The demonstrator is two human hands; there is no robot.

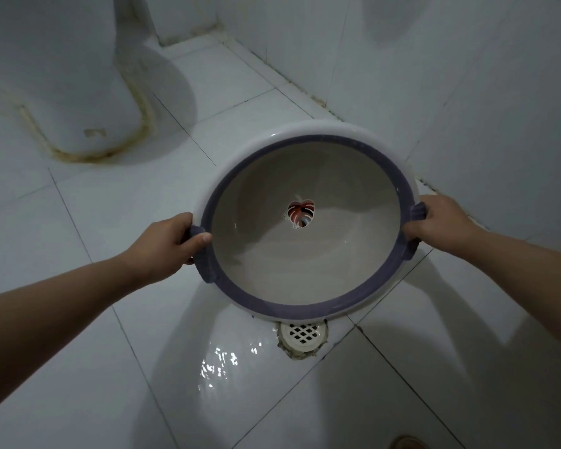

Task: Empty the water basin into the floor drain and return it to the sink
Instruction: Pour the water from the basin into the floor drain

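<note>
Tilting toward the viewer, the basin (305,254) hangs above the floor (110,351), its near rim over the drain (303,335) at 6 o'clock. Wall (467,108) close at 2 o'clock; toilet (62,76) at 10 o'clock; open tiles elsewhere. No writing, only a leaf sticker (301,213). Left hand (169,243) and right hand (441,223) clench opposite handles.

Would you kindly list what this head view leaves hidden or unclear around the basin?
1. Floor drain: its far edge is covered by the basin rim.
2. Left hand and right hand: fingertips curl under the handles, out of sight.
3. Sink: outside the picture.
4. Brown object: cut off by the bottom edge.
</note>
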